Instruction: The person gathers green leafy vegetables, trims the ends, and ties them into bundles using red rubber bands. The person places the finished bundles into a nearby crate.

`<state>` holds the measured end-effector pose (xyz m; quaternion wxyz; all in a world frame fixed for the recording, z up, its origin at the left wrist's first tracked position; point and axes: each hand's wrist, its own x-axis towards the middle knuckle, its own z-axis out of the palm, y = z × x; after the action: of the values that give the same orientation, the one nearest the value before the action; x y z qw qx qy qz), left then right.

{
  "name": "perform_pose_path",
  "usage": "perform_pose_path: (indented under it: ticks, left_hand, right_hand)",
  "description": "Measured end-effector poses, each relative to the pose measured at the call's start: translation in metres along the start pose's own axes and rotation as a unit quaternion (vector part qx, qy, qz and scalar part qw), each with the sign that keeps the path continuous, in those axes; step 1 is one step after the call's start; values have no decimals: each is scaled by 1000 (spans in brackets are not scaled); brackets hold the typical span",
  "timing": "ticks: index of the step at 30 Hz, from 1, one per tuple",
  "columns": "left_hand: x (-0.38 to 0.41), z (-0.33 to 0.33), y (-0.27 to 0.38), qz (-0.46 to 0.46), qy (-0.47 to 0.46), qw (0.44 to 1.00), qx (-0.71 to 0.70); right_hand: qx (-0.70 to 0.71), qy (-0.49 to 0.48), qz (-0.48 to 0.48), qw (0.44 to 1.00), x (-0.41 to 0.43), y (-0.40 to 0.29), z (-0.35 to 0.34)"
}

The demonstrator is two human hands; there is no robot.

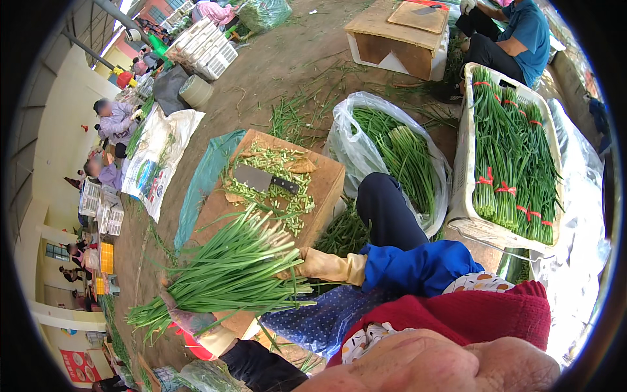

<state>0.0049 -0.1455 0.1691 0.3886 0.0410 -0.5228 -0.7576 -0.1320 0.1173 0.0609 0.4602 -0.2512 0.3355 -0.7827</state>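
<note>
A loose bunch of garlic chives (235, 274) lies across both my gloved hands, its pale cut ends towards a wooden board. My right hand (325, 265), in a yellowish glove below a blue sleeve, grips the bunch near the stems; its fingertips are hidden by leaves. My left hand (188, 316), in a patterned glove below a black sleeve, holds the leafy part from beneath. A cleaver (264, 180) with a black handle rests on the board (321, 169) among chopped stem ends (299, 208).
An open plastic bag (345, 127) of chives stands beyond my knee. Right of it, a white crate (458, 196) holds bundles tied with red bands. A co-worker (526, 44) sits at the top right near a wooden-topped box (372, 24). Teal sheeting (205, 181) lies beside the board.
</note>
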Motion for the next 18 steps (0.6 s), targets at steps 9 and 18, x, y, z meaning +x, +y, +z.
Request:
perform_pose_path:
  ticks: [9, 18]
  left_hand:
    - [2, 9, 28, -65, 117, 990, -51]
    - [-4, 16, 21, -47, 109, 992, -49]
  right_hand:
    - [-11, -105, 98, 990, -43, 1, -62]
    - [-429, 9, -52, 902, -19, -5, -47]
